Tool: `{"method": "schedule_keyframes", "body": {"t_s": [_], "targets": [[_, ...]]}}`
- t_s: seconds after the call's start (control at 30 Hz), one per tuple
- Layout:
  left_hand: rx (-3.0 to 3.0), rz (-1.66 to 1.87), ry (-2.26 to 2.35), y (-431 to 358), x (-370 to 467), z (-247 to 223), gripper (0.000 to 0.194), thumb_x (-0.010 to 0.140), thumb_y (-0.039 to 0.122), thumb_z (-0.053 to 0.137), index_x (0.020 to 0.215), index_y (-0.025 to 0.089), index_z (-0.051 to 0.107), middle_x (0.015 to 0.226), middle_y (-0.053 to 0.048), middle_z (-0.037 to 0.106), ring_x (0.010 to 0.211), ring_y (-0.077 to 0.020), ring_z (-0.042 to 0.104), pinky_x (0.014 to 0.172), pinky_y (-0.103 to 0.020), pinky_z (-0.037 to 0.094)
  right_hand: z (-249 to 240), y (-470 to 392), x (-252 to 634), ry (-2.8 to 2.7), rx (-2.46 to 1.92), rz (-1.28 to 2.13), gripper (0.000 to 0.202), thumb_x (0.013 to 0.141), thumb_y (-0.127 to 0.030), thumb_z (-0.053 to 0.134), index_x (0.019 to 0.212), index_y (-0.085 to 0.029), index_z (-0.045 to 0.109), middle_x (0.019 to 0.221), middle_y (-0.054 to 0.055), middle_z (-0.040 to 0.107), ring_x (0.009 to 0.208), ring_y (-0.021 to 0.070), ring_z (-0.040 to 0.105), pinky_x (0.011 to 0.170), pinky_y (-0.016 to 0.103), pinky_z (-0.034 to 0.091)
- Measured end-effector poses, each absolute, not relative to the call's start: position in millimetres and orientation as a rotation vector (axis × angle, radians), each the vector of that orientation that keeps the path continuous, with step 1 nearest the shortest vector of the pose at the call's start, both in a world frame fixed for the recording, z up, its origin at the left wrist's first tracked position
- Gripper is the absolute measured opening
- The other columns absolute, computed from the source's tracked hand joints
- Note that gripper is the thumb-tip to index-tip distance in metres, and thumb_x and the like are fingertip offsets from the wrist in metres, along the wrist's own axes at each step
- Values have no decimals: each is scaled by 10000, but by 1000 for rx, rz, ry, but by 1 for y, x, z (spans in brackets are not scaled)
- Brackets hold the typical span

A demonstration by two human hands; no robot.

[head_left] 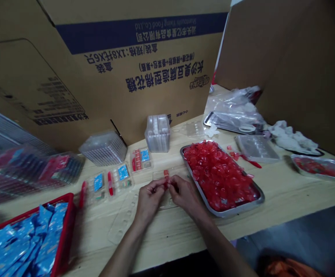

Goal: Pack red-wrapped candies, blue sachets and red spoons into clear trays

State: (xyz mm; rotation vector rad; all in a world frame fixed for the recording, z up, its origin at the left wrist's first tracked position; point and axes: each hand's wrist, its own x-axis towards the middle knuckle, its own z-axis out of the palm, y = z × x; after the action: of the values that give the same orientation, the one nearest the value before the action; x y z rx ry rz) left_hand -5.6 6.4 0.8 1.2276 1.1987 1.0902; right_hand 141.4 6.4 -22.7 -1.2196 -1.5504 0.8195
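Two-handed fine work, supplies set all around

Head view, the only one. Left hand (150,198) and right hand (183,192) meet mid-surface (157,250), thumbs and fingers drawn into tight pinches on a small red piece (166,185). Fingers hide most of its shape. Grip seems shared because the thing is so small: fingertips from both sides, wrists low. The piece sits over a clear tray (167,203) lying flat, presumably so that anything dropped lands there. An orange-red block (166,173) shows just beyond the fingertips.

Metal tray (238,210), heaped with red wrapped pieces (216,171), stands just beside the right hand; likely kept there for a short reach. Far left, a red basket (72,204) of blue sachets (40,238), probably apart so the kinds don't mix.

Three part-filled packs (123,174) rest in a slanting row left of the hands. Behind them, nested clear trays (104,148) and another clear stack (158,134) stand against a large carton (156,96), perhaps to save room.
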Motion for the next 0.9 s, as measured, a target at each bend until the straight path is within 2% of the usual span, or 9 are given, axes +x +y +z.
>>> {"method": "schedule_keyframes", "body": {"t_s": [0.1,0.33,0.47,0.63,0.77,0.9], "targets": [[1197,1086,1214,16,-14,2,329,804,383,677,1035,170,775,968,-87,776,894,-207,700,859,-322,522,-28,11,146,-1460,-1223,796,199,879,-246,465,898,-197,657,849,45,698,790,186,638,716,287,481],[1865,1059,1232,41,-16,-10,149,817,211,662,921,215,768,908,-58,735,853,-189,673,801,-307,519,-46,16,147,-1398,-1324,710,340,780,-116,441,1014,-187,677,882,57,677,861,205,624,733,306,503],[2095,972,1059,45,-14,-21,173,862,177,620,920,223,776,960,-79,717,904,-193,665,819,-323,528,-46,15,147,-1414,-1310,718,357,780,-88,437,1024,-191,676,914,59,679,895,208,619,804,337,501],[2172,952,980,38,-19,-20,161,902,217,610,933,217,769,934,-82,680,892,-185,647,780,-306,536,-49,16,145,-1410,-1382,664,343,784,-83,454,1026,-174,680,943,86,684,871,212,617,845,371,497],[2213,973,997,26,-16,-20,166,917,196,588,980,213,741,1027,-95,677,987,-201,640,861,-331,528,-54,16,143,-1432,-1403,607,400,740,-49,469,1053,-176,683,954,86,678,905,213,617,864,365,494],[2338,962,1053,17,-10,-28,193,921,165,540,929,195,730,960,-99,665,912,-199,631,791,-311,525,-53,15,144,-1419,-1406,665,420,743,-46,457,1085,-151,676,972,106,680,916,223,622,864,382,497]]}}
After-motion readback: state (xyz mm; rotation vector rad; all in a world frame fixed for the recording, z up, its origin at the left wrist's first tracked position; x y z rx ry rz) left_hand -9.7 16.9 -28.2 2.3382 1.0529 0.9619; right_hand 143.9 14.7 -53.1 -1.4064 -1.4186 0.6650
